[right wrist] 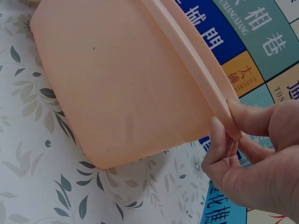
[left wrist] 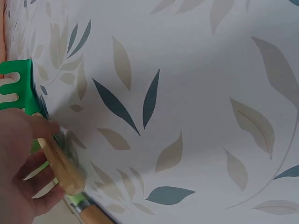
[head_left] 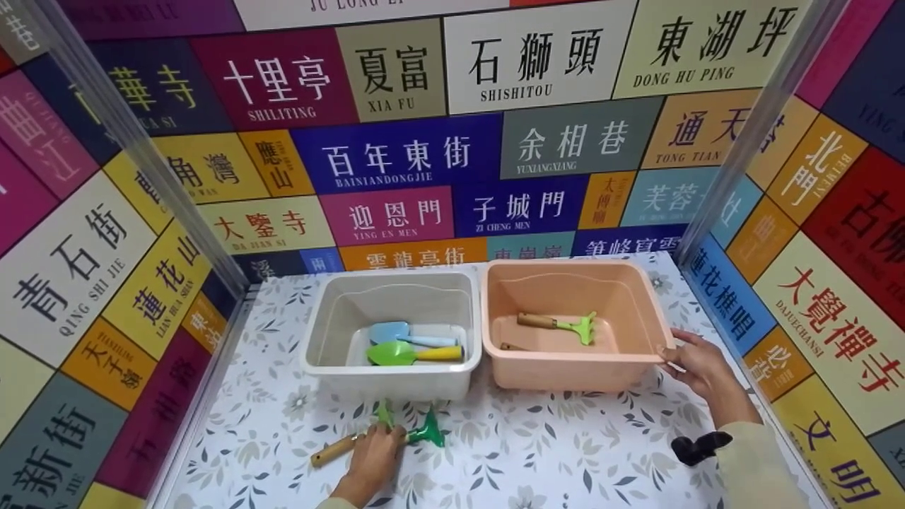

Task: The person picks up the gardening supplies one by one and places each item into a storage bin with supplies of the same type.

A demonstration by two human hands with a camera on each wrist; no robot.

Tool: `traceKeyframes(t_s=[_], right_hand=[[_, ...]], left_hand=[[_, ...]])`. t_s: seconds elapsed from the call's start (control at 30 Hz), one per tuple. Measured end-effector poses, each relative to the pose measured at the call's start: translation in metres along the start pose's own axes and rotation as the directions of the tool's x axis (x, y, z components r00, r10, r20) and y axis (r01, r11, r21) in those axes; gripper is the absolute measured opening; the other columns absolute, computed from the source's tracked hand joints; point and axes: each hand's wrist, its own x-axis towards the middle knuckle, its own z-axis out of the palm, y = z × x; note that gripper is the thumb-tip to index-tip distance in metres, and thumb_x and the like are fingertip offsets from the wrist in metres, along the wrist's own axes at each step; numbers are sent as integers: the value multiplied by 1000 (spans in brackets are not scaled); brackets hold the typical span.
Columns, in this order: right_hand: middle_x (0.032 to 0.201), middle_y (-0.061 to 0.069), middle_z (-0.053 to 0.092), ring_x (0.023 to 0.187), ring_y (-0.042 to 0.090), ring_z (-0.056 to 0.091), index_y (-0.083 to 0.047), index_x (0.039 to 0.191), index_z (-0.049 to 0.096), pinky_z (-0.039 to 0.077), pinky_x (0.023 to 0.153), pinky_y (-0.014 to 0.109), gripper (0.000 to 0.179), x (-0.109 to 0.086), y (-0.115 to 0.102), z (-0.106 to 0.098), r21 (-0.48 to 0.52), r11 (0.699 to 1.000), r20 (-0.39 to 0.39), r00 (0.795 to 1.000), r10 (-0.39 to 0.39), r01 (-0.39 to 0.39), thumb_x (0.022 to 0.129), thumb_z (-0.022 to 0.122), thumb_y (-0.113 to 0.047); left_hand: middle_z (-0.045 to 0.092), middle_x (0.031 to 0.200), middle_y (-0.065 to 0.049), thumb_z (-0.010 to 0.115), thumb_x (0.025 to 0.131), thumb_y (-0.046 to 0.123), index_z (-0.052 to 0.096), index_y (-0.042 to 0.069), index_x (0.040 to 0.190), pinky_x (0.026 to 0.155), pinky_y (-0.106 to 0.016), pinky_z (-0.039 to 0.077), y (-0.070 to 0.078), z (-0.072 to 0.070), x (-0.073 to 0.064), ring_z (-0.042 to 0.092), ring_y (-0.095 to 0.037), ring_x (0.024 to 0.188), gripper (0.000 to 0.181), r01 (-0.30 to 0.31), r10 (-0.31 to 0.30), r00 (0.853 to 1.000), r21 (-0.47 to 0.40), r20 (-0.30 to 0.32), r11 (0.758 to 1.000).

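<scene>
My left hand (head_left: 378,452) grips a small green hand rake (head_left: 429,430) by its wooden handle (left wrist: 63,170), low over the patterned surface. Close beside it lies a second tool with a light green head (head_left: 384,412) and a wooden handle (head_left: 332,450); whether the hand also touches this one, I cannot tell. On the far side, my right hand (head_left: 700,364) pinches the right front rim of a peach plastic bin (head_left: 565,371), thumb over the edge and fingers beneath. Inside the bin rests a light green rake (head_left: 583,329), with another wooden handle partly hidden by the front wall.
A grey-white bin (head_left: 389,378) stands directly left of the peach one, holding a blue trowel (head_left: 389,332) and a green trowel (head_left: 392,353) with a yellow handle. Panels with printed characters (head_left: 396,155) enclose the back and sides. A black object (head_left: 700,447) appears by the right sleeve.
</scene>
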Motion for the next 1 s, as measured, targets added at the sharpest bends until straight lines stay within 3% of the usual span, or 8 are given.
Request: traceKeyframes(t_s=[0.13, 0.33, 0.53, 1.0], right_hand=[[113, 7, 55, 80, 2, 62, -1, 159, 13, 59, 77, 23, 81, 1, 0, 0, -4, 1000, -2, 1000, 2, -2, 94, 63, -2], [107, 3, 57, 81, 3, 63, -2, 159, 13, 59, 77, 23, 82, 1, 0, -1, 2, 1000, 9, 1000, 6, -6, 94, 63, -1], [136, 26, 44, 80, 0, 63, 0, 159, 13, 58, 76, 23, 82, 1, 1, 0, -34, 999, 8, 1000, -5, 5, 94, 63, -3], [141, 27, 40, 80, 2, 62, -2, 160, 11, 58, 75, 23, 84, 3, 1, -1, -34, 999, 0, 1000, 9, -9, 94, 64, -4]], left_hand=[[63, 85, -12, 71, 85, 5, 67, 11, 96, 53, -41, 52, -2, 2, -2, 61, -27, 71, 13, -61, 65, 996, 69, -68, 996], [63, 83, -11, 72, 83, 6, 65, 12, 94, 48, -39, 50, -3, 5, -4, 61, -26, 68, 14, -85, 100, 987, 118, -125, 989], [64, 82, -11, 75, 80, 7, 65, 13, 92, 46, -38, 51, -4, 8, -6, 62, -26, 66, 16, -99, 128, 972, 150, -199, 984], [66, 89, -14, 78, 75, 1, 64, 11, 99, 53, -38, 55, -3, -5, -5, 64, -26, 72, 29, -98, 102, 993, 59, -65, 993]])
